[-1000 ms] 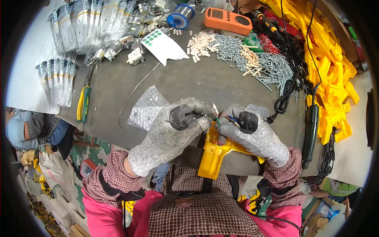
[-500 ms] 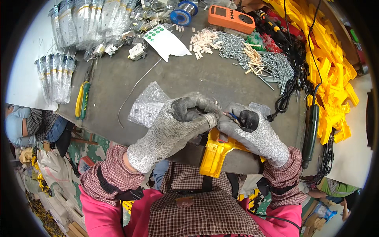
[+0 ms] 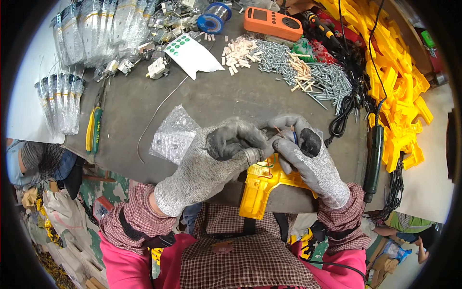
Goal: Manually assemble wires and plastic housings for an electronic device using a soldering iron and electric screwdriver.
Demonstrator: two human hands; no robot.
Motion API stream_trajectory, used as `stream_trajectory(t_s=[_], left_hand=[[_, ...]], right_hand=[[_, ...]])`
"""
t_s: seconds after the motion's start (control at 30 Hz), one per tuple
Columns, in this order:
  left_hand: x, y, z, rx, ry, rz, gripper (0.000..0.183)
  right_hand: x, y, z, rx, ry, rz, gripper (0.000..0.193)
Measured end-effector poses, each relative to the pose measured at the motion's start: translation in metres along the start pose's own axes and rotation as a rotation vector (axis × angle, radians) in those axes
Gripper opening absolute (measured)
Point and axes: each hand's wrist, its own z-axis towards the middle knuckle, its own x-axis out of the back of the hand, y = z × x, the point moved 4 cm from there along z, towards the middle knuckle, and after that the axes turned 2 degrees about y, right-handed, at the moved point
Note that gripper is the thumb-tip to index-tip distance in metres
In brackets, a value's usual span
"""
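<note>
Both my hands wear grey knit gloves with dark palms. The fingertips of my left hand [image 3: 216,154] are pinched together, close against those of my right; what lies between them is hidden. My right hand [image 3: 310,156] is closed on thin coloured wires [image 3: 294,136], reddish and blue, showing between its fingers. Just below the hands is a yellow plastic housing half [image 3: 257,190], shaped like a tool grip, with green and red wires coming out of it. It lies at the near table edge, its right arm running under my right hand.
Bubble wrap [image 3: 174,135] lies left of my hands, with green-and-yellow cutters [image 3: 94,130] farther left. Across the back are screws [image 3: 279,60], a solder spool [image 3: 213,18] and an orange meter [image 3: 273,23]. At right, a dark-handled corded tool [image 3: 373,159] stands beside piled yellow housings [image 3: 397,106].
My right hand's fingers have lifted and spread a little around the wires. More of the housing's interior and its green and red wires show. The whole view has shifted slightly.
</note>
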Motion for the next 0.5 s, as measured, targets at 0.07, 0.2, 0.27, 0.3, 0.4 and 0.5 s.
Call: stream_trajectory(t_s=[0.07,0.2,0.27,0.3,0.4,0.5], left_hand=[[-0.005,0.003,0.002,-0.074,-0.026,0.058,0.019],[-0.005,-0.003,0.003,-0.052,0.021,0.052,0.03],[-0.003,-0.004,0.003,-0.107,0.041,0.066,0.034],[-0.003,-0.002,0.003,-0.126,0.03,0.13,0.036],[-0.004,-0.002,0.005,-0.128,-0.01,0.015,0.037],[-0.001,-0.007,0.003,-0.146,-0.001,-0.006,0.038]], right_hand=[[-0.001,0.004,0.001,-0.027,0.021,0.005,0.027],[0.002,0.006,0.001,-0.022,-0.004,-0.018,0.029],[0.003,0.006,0.002,0.027,-0.033,-0.124,0.029],[0.003,0.005,0.002,0.077,-0.062,-0.23,0.029],[-0.002,0.006,0.001,0.25,0.039,-0.165,0.029],[0.002,0.003,0.001,0.11,-0.051,-0.172,0.028]])
